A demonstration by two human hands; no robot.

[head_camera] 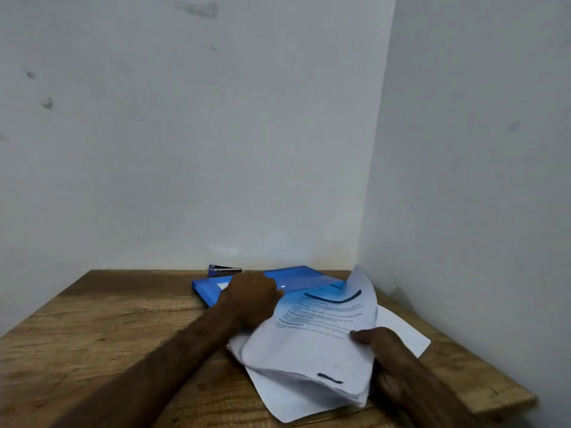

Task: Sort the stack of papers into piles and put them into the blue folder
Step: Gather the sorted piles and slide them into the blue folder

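1. The right hand (381, 350) grips the stack of papers (309, 350) at its 3 o'clock edge, with the thumb on top and the fingers curled underneath. We read this as a lifting hold, since the sheets bow up off the table (108, 335).
2. The left hand (253, 299) is at the stack's 10 o'clock corner. Its fingertips are hidden behind the paper edge, so we cannot tell whether it pinches the sheets or only steadies them.
3. The top sheet's far corner curls up at 1 o'clock, as only the sides are supported.
4. The blue folder (296, 273) lies flat at 12 o'clock of the stack, partly under the left hand and the papers. We judge it is kept close for loading.
5. A loose sheet (401, 332) lies flat at 3 o'clock, partly under the stack. We take it as a started pile.
6. The stapler (225, 270) sits at 11 o'clock, just beside the folder's far edge and out of the way.
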